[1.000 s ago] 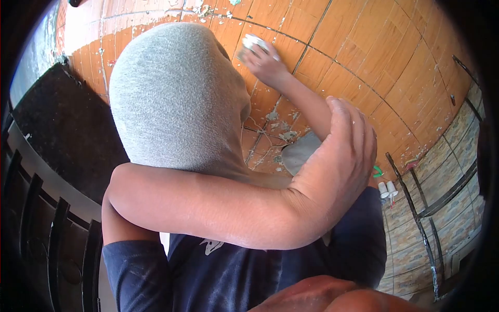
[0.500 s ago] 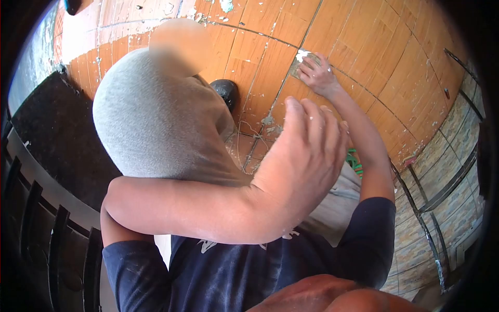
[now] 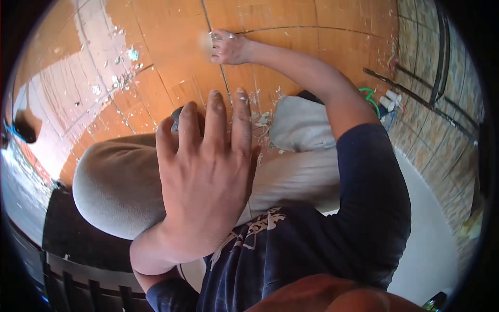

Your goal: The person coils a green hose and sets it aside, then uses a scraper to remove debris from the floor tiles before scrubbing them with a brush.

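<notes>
My left hand (image 3: 205,182) is raised close to the camera, back upward, over my lap in grey trousers (image 3: 117,192). Its fingers are spread and hold nothing. Farther out, my right hand (image 3: 231,49) is down at the orange tiled floor (image 3: 176,31), near a dark joint between tiles. The fingers of this hand are curled round something whitish and blurred, too unclear to name. Pale flakes lie scattered on the tiles, with a bluish-green scrap (image 3: 133,54) among them.
A green cord (image 3: 370,96) and white cylindrical objects (image 3: 387,102) lie at the right, beside dark metal bars (image 3: 410,93). A black surface (image 3: 78,229) is at the lower left. A dark shoe (image 3: 176,118) shows behind my left fingers.
The view has shifted, so more floor shows at the left. My left hand has moved left in view and spread its fingers. My right hand is still at the floor, now farther left in view.
</notes>
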`<state>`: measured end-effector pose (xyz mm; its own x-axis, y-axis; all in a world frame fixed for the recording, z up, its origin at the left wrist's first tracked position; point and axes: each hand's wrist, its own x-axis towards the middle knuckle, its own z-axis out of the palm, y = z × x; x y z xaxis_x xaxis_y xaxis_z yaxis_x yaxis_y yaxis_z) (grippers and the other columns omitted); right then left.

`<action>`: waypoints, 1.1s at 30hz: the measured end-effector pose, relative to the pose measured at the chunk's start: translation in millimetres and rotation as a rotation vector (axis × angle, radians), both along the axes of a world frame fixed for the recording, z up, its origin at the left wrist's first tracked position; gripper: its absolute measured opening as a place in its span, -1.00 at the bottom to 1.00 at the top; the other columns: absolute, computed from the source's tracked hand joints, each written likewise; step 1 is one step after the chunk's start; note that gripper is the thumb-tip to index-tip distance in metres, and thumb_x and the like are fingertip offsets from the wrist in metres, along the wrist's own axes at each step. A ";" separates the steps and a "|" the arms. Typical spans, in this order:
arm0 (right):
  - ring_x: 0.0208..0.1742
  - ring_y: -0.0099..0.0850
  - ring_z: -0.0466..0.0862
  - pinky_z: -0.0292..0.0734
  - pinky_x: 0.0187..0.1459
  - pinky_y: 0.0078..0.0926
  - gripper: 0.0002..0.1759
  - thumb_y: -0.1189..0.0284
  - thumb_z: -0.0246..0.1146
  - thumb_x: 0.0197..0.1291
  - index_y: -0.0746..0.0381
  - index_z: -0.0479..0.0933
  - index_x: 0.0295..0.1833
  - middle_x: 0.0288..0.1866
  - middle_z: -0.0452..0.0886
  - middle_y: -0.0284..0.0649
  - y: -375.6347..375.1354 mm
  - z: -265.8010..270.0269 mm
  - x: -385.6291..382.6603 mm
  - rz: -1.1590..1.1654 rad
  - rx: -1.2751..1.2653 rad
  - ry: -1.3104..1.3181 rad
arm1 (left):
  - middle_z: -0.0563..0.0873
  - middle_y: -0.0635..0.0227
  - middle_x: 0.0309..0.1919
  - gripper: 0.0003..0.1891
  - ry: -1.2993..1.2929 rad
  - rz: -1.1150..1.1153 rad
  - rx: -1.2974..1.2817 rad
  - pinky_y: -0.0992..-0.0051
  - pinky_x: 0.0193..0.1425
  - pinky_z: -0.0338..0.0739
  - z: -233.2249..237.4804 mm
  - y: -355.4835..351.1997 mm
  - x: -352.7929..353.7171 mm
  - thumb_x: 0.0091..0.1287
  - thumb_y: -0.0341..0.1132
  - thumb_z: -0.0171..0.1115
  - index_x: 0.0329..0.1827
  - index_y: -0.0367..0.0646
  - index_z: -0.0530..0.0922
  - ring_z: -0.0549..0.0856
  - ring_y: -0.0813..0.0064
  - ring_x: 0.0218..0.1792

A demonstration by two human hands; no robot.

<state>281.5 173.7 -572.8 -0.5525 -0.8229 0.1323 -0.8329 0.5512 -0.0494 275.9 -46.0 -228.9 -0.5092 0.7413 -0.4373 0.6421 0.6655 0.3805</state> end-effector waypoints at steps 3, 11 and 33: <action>0.01 -0.37 0.67 0.47 0.15 -0.12 -0.87 0.31 0.16 0.16 0.02 0.62 -0.28 -0.26 0.66 -0.44 -9.0 -24.3 -17.3 -0.045 -0.059 0.037 | 0.55 0.17 0.27 -0.22 -0.003 0.010 -0.034 0.17 0.35 0.34 0.6 -1.4 -1.3 0.23 -0.08 0.40 0.52 -0.06 0.34 0.52 0.19 0.26; 0.04 -0.38 0.69 0.45 0.17 -0.15 -0.83 0.32 0.11 0.28 0.01 0.64 -0.21 -0.18 0.68 -0.41 -116.3 -35.1 -91.6 -0.229 -0.072 -0.017 | 0.59 0.17 0.24 -0.31 0.085 -0.057 -0.017 0.20 0.29 0.42 -12.5 8.8 -3.9 0.28 -0.10 0.35 0.46 -0.12 0.39 0.59 0.22 0.22; 0.26 -0.42 0.57 0.21 0.36 -0.01 -0.71 0.45 0.20 0.26 -0.01 0.64 0.07 0.14 0.66 -0.43 -103.5 13.0 -149.6 -0.550 0.161 -0.323 | 0.65 0.18 0.00 -0.49 0.261 0.062 0.223 0.16 -0.01 0.44 -19.2 53.4 -28.5 0.37 -0.20 0.10 0.36 -0.19 0.52 0.63 0.18 0.01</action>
